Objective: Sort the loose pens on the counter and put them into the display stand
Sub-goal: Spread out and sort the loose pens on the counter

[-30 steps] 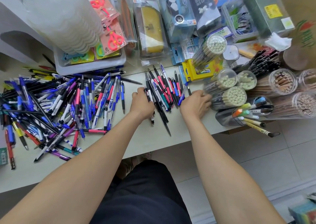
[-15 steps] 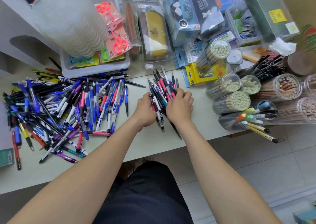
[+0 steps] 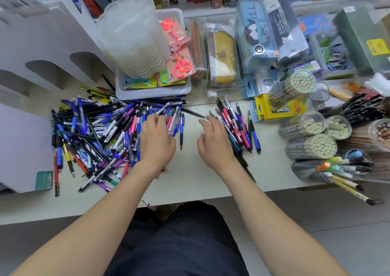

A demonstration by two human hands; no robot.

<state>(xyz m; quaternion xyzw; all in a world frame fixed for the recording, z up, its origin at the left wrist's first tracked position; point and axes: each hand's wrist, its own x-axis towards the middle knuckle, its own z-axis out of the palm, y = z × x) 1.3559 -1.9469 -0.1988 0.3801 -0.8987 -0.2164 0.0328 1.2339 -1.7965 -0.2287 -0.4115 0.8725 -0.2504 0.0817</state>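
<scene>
I note the white display stand [image 3: 42, 43] at the far left corner of the surface [image 3: 190, 183]. In front of it, the loose pile of pens [image 3: 95, 136] sprawls over the left half, long axes crossing every way. My left hand [image 3: 157, 140] lies palm down on the pile's right edge, fingers relaxed, gripping nothing. My right hand [image 3: 214, 142], loosely spread and empty, touches the left side of the sorted bundle [image 3: 238, 126]. Its pens lie roughly parallel, running near edge to far edge.

Pale counter [image 3: 190, 180] bears a pen heap [image 3: 95, 134] (tangled) and pencil tubes [image 3: 310, 147]
</scene>
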